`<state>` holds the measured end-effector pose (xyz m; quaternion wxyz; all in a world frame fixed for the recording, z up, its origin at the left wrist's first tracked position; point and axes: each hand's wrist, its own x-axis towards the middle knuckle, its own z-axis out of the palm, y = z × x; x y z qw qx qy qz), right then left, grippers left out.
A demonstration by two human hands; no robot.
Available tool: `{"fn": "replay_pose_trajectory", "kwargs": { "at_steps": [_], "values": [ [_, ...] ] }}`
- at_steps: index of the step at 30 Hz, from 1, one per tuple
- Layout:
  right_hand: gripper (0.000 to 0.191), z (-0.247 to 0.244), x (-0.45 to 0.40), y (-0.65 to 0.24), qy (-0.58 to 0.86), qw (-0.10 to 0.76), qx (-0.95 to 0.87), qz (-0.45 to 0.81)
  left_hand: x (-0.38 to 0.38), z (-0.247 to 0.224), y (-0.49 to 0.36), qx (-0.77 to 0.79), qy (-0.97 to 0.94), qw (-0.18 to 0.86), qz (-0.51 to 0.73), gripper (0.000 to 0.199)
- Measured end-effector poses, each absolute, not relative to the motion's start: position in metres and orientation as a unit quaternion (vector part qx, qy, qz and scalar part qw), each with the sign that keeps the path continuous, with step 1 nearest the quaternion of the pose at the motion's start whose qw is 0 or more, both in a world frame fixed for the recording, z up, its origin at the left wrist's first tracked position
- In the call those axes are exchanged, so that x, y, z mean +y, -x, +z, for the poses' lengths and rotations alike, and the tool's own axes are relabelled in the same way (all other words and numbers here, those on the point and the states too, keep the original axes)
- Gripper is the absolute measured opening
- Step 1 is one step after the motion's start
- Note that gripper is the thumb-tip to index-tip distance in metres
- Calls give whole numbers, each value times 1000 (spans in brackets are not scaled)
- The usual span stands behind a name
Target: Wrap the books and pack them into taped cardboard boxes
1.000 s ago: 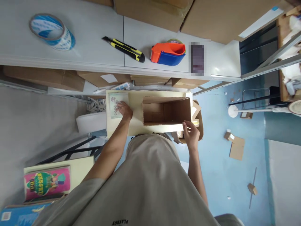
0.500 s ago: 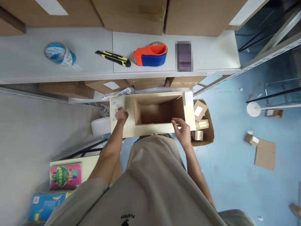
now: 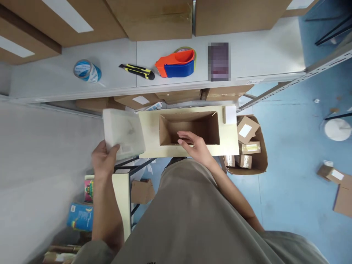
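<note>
My left hand point(image 3: 103, 157) grips the near left edge of a whitish, translucent flat packet point(image 3: 123, 134), tilted at the left end of a cream table point(image 3: 150, 128). An open cardboard box point(image 3: 189, 128), its inside dark, stands on that table. Over the box's near edge is my right hand point(image 3: 195, 147), fingers apart and holding nothing. A small white stack point(image 3: 230, 114) lies at the table's back right corner.
Behind the table, a grey shelf point(image 3: 255, 58) holds a tape roll point(image 3: 87, 71), a cutter point(image 3: 137, 70), an orange-blue tape dispenser point(image 3: 176, 64) and large cartons point(image 3: 162, 18). A carton of small boxes point(image 3: 262, 154) stands at the right.
My left hand has moved left and now holds the packet, raised off the table's left end. My right hand has shifted left over the box. The view has shifted.
</note>
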<state>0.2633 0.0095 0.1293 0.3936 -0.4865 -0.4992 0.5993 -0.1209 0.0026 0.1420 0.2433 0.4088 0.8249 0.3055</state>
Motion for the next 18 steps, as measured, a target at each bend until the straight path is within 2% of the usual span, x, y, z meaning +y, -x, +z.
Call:
{"fn": "replay_pose_trajectory", "kwargs": {
  "at_steps": [4,5,8,13,18],
  "values": [
    [73,148,19,-228,429,361,-526,640,-19,195,61,761,-411,268,424,48],
    [82,154,20,-222,419,357,-531,644,-21,202,45,752,-408,269,443,47],
    [101,167,23,-216,441,360,-522,635,-24,205,-2,705,-408,357,457,52],
    [92,161,28,-247,501,392,-480,604,-19,184,-51,622,-427,480,447,55],
    [80,159,34,-288,502,413,-497,574,3,169,-52,552,-508,555,358,53]
  ]
}}
